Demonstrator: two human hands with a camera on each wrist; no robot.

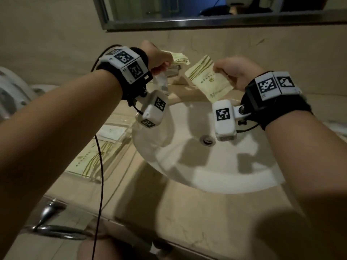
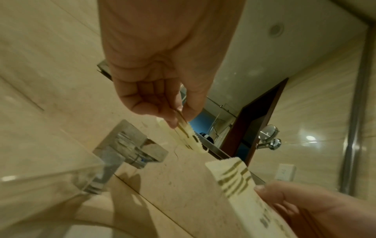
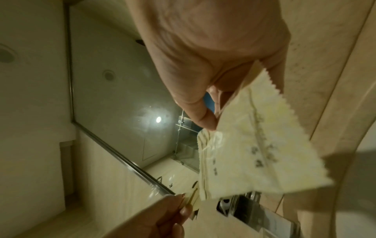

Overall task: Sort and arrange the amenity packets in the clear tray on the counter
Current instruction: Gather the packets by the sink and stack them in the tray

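Both hands are raised over the sink. My left hand pinches a pale yellow amenity packet with green stripes; the left wrist view shows the packet's serrated edge between thumb and fingers. My right hand pinches a larger yellow packet by one edge, printed face up; in the right wrist view that packet hangs from the fingers. The clear tray sits on the counter left of the sink, below my left forearm, with several striped packets lying in it.
A white round sink fills the middle of the beige counter. A chrome faucet stands behind the basin under my left hand. A mirror is on the wall above. A chrome towel ring hangs at the counter's front left.
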